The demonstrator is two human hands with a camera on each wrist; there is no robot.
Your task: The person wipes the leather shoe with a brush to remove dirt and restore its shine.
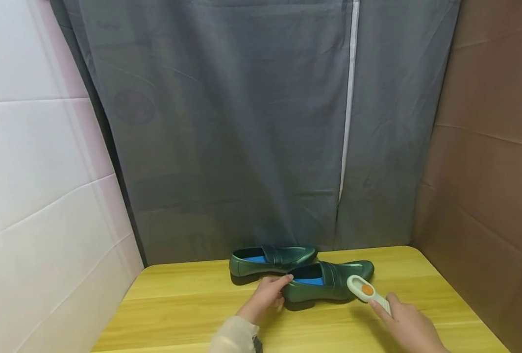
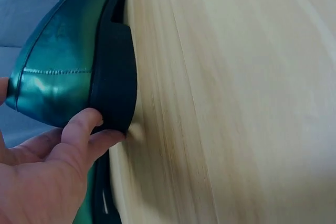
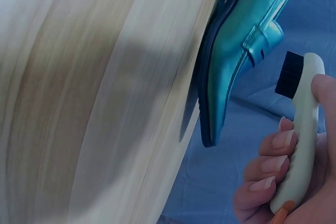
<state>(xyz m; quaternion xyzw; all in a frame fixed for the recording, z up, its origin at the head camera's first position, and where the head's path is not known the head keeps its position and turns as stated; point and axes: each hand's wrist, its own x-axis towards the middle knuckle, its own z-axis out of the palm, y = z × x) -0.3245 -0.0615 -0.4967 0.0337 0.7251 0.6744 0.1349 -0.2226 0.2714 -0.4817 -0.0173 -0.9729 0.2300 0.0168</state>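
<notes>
A green metallic loafer [image 1: 315, 294] with a blue insole stands on the table, its toe pointing right. My left hand [image 1: 267, 294] holds it by the heel, thumb at the collar and fingers against the back of the heel [image 2: 113, 82]. In my right hand [image 1: 408, 324] is a pale shoe brush [image 3: 310, 114] with an orange oval on its back, gripped by the handle. Its dark bristles [image 3: 290, 74] face the loafer's toe [image 3: 215, 119] in the right wrist view, a gap apart from the shoe.
The matching loafer [image 1: 247, 267] stands just behind, partly covered by the front one. Under them is a yellowish wooden table [image 1: 177, 314] with rounded back corners. A grey curtain [image 1: 243, 147] hangs behind, with a white wall covering [image 1: 44, 196] at left and a brown one [image 1: 485, 196] at right.
</notes>
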